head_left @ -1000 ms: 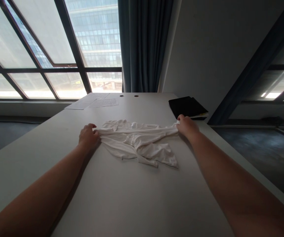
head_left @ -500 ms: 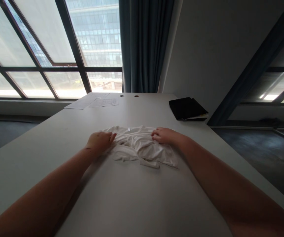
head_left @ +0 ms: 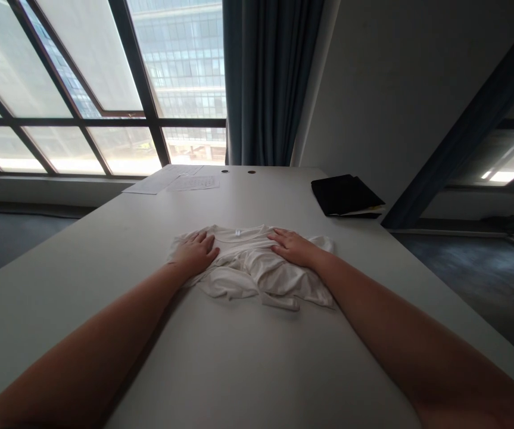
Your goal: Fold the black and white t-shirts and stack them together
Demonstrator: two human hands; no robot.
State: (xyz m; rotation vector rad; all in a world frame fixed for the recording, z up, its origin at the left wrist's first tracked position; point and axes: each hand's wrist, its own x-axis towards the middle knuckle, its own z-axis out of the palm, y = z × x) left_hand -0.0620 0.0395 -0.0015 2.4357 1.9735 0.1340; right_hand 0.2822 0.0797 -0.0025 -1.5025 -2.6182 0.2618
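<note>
A white shirt (head_left: 243, 259) lies crumpled on the white table (head_left: 239, 369), its neckline and small collar label toward the far side. The lower part is bunched in folds toward me. My left hand (head_left: 196, 251) rests flat on the shirt's left shoulder area with fingers spread. On the other side of the neckline, my right hand (head_left: 295, 245) lies on the fabric, fingers stretched out and apart. Some cloth shows beyond the right wrist and is partly hidden by it.
Toward the back right of the table lies a black folder (head_left: 348, 195) with papers poking out. Sheets of paper (head_left: 194, 183) are at the back left, near two round holes in the tabletop. A blue curtain (head_left: 270, 83) and windows stand behind.
My left hand has opened out flat on the shirt. The neckline is spread wider and smoother, and more cloth shows at both sides. The view has shifted slightly.
</note>
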